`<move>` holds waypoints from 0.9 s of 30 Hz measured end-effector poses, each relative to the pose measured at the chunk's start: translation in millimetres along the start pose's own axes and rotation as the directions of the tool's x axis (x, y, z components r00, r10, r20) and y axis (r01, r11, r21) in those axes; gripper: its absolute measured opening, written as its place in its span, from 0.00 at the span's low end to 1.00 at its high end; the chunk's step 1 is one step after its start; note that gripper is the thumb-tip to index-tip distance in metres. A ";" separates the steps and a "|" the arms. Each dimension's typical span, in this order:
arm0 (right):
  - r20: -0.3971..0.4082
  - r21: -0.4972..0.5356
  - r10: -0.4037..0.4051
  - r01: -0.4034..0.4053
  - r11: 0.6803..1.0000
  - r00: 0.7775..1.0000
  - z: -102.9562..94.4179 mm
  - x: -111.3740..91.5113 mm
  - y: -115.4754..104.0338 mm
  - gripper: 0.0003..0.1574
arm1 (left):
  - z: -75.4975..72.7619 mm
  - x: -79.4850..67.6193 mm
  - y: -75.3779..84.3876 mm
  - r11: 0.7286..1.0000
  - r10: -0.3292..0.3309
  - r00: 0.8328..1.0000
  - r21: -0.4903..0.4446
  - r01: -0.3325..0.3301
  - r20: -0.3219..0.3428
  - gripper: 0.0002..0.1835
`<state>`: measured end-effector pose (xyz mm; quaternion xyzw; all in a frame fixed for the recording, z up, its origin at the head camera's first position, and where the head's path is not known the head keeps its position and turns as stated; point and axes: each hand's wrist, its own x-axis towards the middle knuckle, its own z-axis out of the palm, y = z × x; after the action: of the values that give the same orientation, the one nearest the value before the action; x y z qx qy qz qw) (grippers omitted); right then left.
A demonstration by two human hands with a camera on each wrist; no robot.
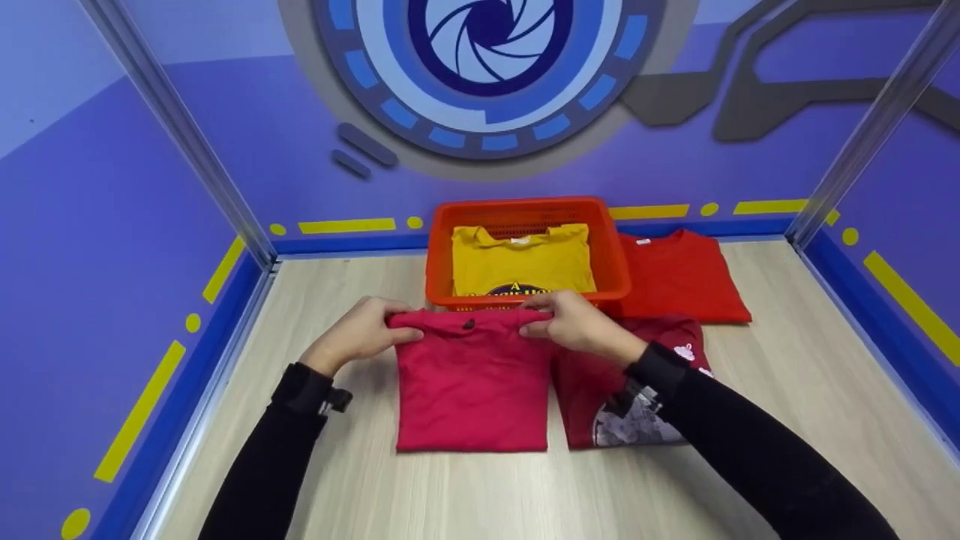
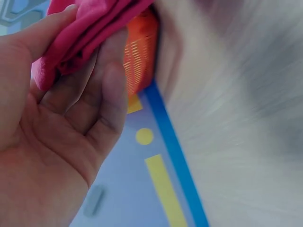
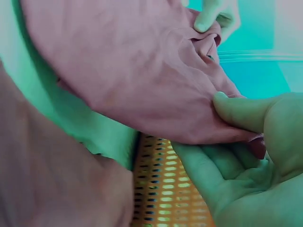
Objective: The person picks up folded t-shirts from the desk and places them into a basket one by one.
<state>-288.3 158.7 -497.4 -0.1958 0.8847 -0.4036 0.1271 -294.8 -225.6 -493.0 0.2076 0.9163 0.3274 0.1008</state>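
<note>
A folded pinkish-red T-shirt [image 1: 472,390] hangs from both hands in front of the basket, its collar side toward the back. My left hand [image 1: 364,334] pinches its upper left corner, thumb on top and fingers beneath; the left wrist view shows the bunched cloth layers between thumb and fingers. At the upper right corner, my right hand [image 1: 574,324] pinches the shirt in the same way, seen close up in the right wrist view. Behind it, an orange-red plastic basket [image 1: 529,301] holds a folded yellow T-shirt [image 1: 521,262] with dark printing at its front.
To the right of the basket lies a folded bright red T-shirt [image 1: 679,274]. A folded dark red T-shirt [image 1: 581,405] with a grey-white print lies in front of it, partly under my right forearm. Blue-purple panels [image 1: 225,135] wall in the light wood table [image 1: 480,495].
</note>
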 end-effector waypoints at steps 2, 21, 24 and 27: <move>-0.006 -0.009 -0.031 0.031 0.999 1.000 -7.3 -2.7 -2.7 0.20 | -5.4 -1.7 6.6 1.000 0.016 1.000 0.004 -0.016 -0.009 0.08; -0.145 0.137 -0.119 0.139 0.981 0.982 -93.0 -40.4 -40.4 0.05 | -55.7 -16.2 99.6 0.973 0.232 0.955 0.051 -0.226 -0.185 0.09; -0.227 0.122 -0.170 0.201 0.972 0.959 -105.5 -46.3 -45.1 0.04 | -61.4 -10.0 110.8 0.962 0.275 0.935 0.065 -0.267 -0.224 0.09; -0.304 0.095 -0.214 0.253 0.963 0.928 -113.8 -49.8 -48.1 0.07 | -65.3 -3.9 119.9 0.959 0.281 0.931 0.048 -0.278 -0.232 0.08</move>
<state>-275.8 227.9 -384.2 -0.2295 0.8352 -0.4981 -0.0404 -274.6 -180.0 -365.9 0.2960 0.8851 0.3543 -0.0580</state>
